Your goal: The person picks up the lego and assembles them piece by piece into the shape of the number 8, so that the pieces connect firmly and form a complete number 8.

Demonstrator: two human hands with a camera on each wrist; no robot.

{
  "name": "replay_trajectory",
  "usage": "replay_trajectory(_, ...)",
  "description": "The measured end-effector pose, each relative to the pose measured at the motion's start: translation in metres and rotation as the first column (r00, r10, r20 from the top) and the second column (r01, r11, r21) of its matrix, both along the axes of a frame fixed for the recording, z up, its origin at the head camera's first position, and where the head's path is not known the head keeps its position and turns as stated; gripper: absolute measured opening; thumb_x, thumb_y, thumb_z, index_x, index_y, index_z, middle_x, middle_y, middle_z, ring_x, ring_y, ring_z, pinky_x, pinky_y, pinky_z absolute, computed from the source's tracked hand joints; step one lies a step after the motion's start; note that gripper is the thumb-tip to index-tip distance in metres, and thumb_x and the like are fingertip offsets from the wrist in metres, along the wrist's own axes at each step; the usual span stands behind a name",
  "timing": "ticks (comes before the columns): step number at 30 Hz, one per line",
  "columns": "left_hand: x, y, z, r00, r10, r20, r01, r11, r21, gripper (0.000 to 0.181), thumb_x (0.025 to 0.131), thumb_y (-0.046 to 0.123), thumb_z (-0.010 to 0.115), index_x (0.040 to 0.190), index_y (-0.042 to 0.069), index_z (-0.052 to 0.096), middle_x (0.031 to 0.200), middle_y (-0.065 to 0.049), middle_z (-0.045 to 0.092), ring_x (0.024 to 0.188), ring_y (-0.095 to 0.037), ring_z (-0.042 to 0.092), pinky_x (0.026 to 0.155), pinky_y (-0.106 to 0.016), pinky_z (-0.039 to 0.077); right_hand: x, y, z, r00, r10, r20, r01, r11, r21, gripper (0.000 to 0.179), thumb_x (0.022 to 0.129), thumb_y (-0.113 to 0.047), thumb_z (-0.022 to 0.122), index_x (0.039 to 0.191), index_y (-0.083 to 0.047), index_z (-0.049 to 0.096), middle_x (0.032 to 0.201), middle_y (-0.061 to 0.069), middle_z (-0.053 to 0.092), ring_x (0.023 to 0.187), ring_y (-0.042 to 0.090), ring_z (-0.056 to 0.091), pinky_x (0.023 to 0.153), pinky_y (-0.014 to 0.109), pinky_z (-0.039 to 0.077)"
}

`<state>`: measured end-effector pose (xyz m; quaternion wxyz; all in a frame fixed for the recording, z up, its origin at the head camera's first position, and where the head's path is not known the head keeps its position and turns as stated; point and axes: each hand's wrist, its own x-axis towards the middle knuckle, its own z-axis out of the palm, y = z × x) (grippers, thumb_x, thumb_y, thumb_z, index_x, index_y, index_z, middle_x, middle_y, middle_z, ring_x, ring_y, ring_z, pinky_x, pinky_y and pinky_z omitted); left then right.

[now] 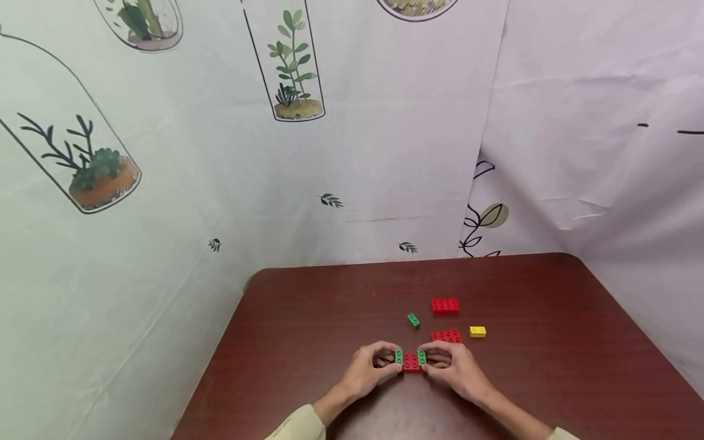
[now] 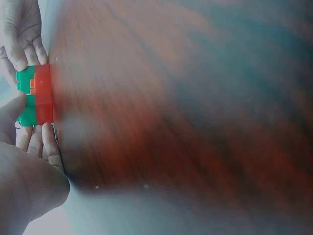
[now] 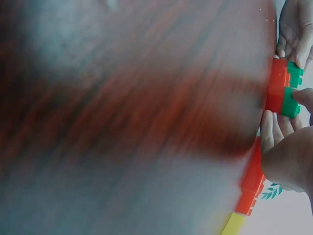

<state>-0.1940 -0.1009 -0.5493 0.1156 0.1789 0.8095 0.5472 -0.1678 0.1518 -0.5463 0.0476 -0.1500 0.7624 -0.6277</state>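
Note:
A red eight-stud-style brick (image 1: pixel 410 363) lies on the table between both hands, its middle studs bare. Across its left end sits a small green brick (image 1: pixel 399 357), which my left hand (image 1: pixel 367 370) pinches between thumb and fingers. A matching green brick (image 1: pixel 421 357) sits across the right end, pinched by the thumb and fingers of my right hand (image 1: pixel 455 369). In the left wrist view both green bricks stand on top of the red brick (image 2: pixel 44 93). The right wrist view shows the same stack, with my fingers also against the side of the red brick (image 3: pixel 276 92).
Behind the right hand lies another red brick (image 1: pixel 446 336), its front partly hidden. Farther back are a red brick (image 1: pixel 445 307) and a loose green brick (image 1: pixel 414 321). A yellow brick (image 1: pixel 477 332) lies to the right. A patterned cloth (image 1: pixel 374 183) hangs behind the brown table (image 1: pixel 308 305).

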Motion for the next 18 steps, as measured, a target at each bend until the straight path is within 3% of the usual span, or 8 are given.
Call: replay_trajectory(18,0.0016,0.0004,-0.0004,1.0,0.008,0.0,-0.008,1.0,0.006,0.024,0.095,0.015,0.083,0.119,0.014,0.076,0.102,0.005,0.075,0.088,-0.007,0.067,0.079,-0.025,0.054,0.0012,0.0014,0.0,1.0,0.015,0.012,-0.015,1.0,0.004,0.047,0.094,-0.001,0.08,0.135,0.013,0.062,0.129,0.029,0.068,0.115,0.034,0.07,0.09,0.026,0.058)
